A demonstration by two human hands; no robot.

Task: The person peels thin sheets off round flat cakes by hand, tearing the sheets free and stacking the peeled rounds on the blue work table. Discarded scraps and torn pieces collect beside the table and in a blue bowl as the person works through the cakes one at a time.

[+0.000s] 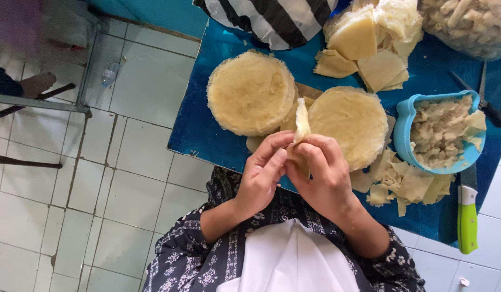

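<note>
Both hands meet over the near edge of a blue table. My left hand and my right hand together pinch a thin pale-yellow dough wrapper, folded and sticking up between the fingers. Just beyond them lie two round stacks of the same wrappers, one on the left and one on the right. A light-blue bowl of pale chopped filling sits to the right of the hands.
Dough scraps lie by the bowl, cut wrapper pieces farther back. A green-handled knife rests at the table's right edge, scissors behind the bowl. A striped bag and a clear bag of pale pieces sit at the back. White tiled floor lies left.
</note>
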